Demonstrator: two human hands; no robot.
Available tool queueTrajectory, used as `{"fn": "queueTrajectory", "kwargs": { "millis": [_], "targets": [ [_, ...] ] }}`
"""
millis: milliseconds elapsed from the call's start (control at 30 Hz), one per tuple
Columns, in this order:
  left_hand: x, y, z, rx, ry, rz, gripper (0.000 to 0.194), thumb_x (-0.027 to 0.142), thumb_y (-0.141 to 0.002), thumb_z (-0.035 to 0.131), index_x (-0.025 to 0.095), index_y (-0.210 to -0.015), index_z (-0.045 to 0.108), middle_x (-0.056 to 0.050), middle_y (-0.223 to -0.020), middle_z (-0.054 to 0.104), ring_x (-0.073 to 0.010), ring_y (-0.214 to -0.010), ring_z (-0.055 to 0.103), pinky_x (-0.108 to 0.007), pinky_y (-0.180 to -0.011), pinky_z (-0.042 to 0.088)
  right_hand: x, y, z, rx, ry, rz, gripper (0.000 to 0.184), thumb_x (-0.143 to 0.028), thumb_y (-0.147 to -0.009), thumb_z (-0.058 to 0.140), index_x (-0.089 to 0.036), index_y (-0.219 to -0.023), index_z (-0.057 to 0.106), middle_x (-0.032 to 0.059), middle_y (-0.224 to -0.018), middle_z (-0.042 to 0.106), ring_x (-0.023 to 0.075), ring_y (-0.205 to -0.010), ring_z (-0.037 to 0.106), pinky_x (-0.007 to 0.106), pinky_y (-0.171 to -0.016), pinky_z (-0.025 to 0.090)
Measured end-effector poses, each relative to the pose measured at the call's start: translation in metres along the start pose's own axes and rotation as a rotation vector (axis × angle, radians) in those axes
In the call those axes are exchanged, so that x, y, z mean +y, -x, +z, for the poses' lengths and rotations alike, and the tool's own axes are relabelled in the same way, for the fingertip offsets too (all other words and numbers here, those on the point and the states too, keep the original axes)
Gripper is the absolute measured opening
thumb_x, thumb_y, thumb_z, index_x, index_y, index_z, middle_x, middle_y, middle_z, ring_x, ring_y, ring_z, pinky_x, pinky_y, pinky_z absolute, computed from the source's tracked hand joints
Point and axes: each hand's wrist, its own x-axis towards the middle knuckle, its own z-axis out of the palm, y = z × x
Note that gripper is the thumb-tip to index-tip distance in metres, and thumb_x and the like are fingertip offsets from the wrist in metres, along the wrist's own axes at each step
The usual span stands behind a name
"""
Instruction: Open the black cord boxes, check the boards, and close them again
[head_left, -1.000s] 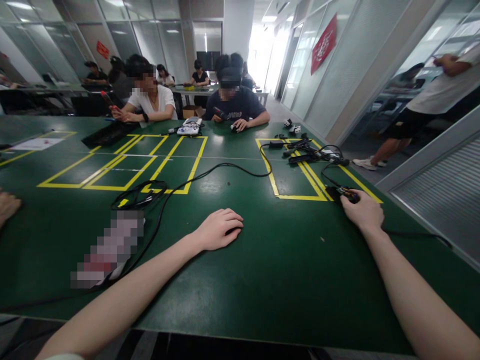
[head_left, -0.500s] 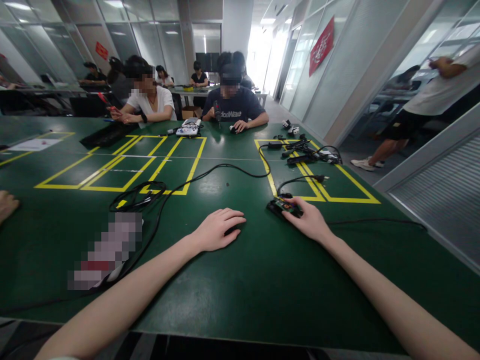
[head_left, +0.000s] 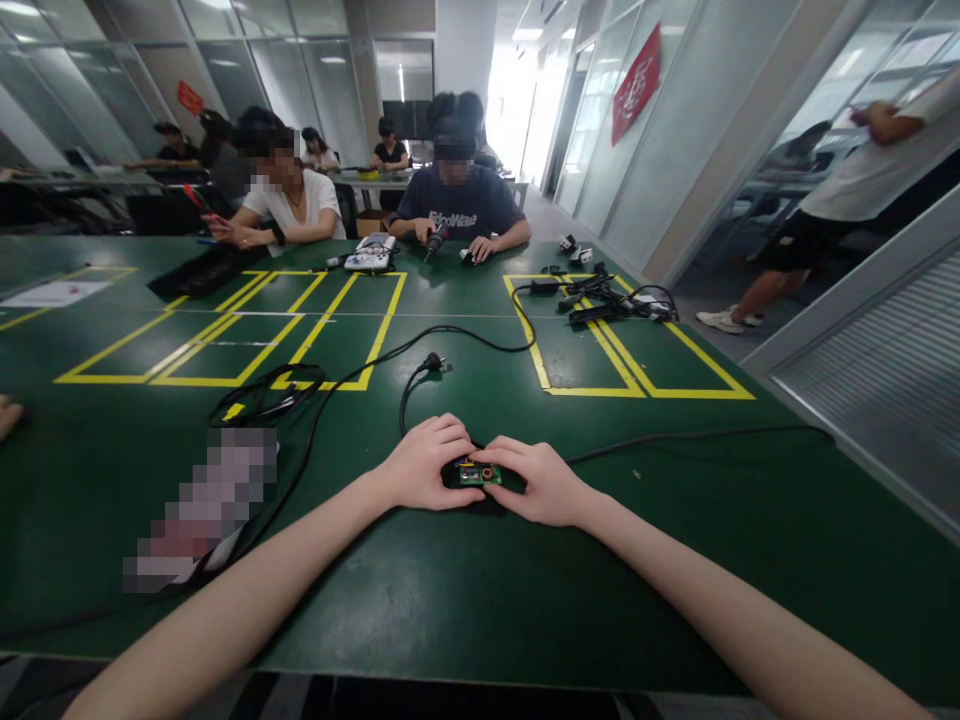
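A green circuit board [head_left: 480, 474] with a copper coil on it, in what looks like the open black case of a power adapter, lies on the table between my hands. My left hand [head_left: 421, 466] grips its left end with thumb and fingers. On the right end, my right hand [head_left: 546, 482] pinches it from both sides. Most of the case is hidden by my fingers. A black plug [head_left: 432, 362] on a short cord lies just beyond my left hand. Another black cable [head_left: 697, 436] runs from near my right hand to the right edge.
The green table [head_left: 420, 600] bears yellow tape frames [head_left: 592, 393]. A power strip [head_left: 229, 545], partly pixelated, and a coiled cable [head_left: 266, 395] are on the left. Black adapters and cables [head_left: 592, 308] lie at back right. Across sits a person [head_left: 457, 205] with a power drill [head_left: 435, 240].
My right hand has brought the opened adapter leftward from the right side of the table to my left hand, which now grips it too. The plug and cord have come along.
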Motion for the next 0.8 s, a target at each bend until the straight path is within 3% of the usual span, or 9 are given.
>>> {"fn": "queueTrajectory", "kwargs": {
  "millis": [133, 267, 533, 800],
  "targets": [
    [-0.0014, 0.0009, 0.0026, 0.027, -0.002, -0.064, 0.026, 0.041, -0.087, 0.072, 0.021, -0.104, 0.074, -0.009, -0.111, 0.076, -0.0278, -0.112, 0.064, -0.044, -0.097, 0.055, 0.0008, 0.0002, -0.0007, 0.098, -0.036, 0.021, 0.032, -0.023, -0.096, 0.063, -0.025, -0.127, 0.066, 0.0076, -0.113, 0.075, 0.0199, -0.098, 0.074, 0.029, -0.081, 0.06],
    [-0.0029, 0.0018, 0.0038, 0.017, -0.047, -0.109, 0.037, 0.04, -0.085, 0.074, 0.02, -0.117, 0.074, -0.011, -0.123, 0.075, -0.0304, -0.119, 0.063, -0.047, -0.1, 0.055, 0.0002, -0.0019, -0.0008, 0.124, -0.073, 0.028, 0.029, -0.022, -0.094, 0.064, -0.024, -0.123, 0.069, 0.0079, -0.113, 0.076, 0.0208, -0.101, 0.075, 0.032, -0.086, 0.061],
    [-0.0013, 0.0011, 0.0025, -0.009, -0.087, -0.155, 0.049, 0.053, -0.086, 0.074, 0.02, -0.122, 0.074, -0.013, -0.126, 0.075, -0.0298, -0.107, 0.065, -0.049, -0.091, 0.055, 0.0001, -0.0005, -0.0006, 0.152, -0.093, 0.012, 0.024, -0.024, -0.094, 0.066, -0.023, -0.117, 0.073, 0.0094, -0.113, 0.077, 0.0227, -0.101, 0.076, 0.034, -0.087, 0.063],
    [-0.0028, 0.0016, 0.0012, 0.015, 0.055, -0.062, 0.042, 0.039, -0.093, 0.065, 0.02, -0.131, 0.066, -0.009, -0.121, 0.076, -0.0242, -0.101, 0.068, -0.039, -0.091, 0.058, 0.0032, -0.0019, 0.0013, 0.117, -0.102, 0.1, 0.024, -0.025, -0.093, 0.067, -0.024, -0.116, 0.073, 0.0099, -0.119, 0.074, 0.0235, -0.105, 0.073, 0.038, -0.091, 0.061]
  ]
}}
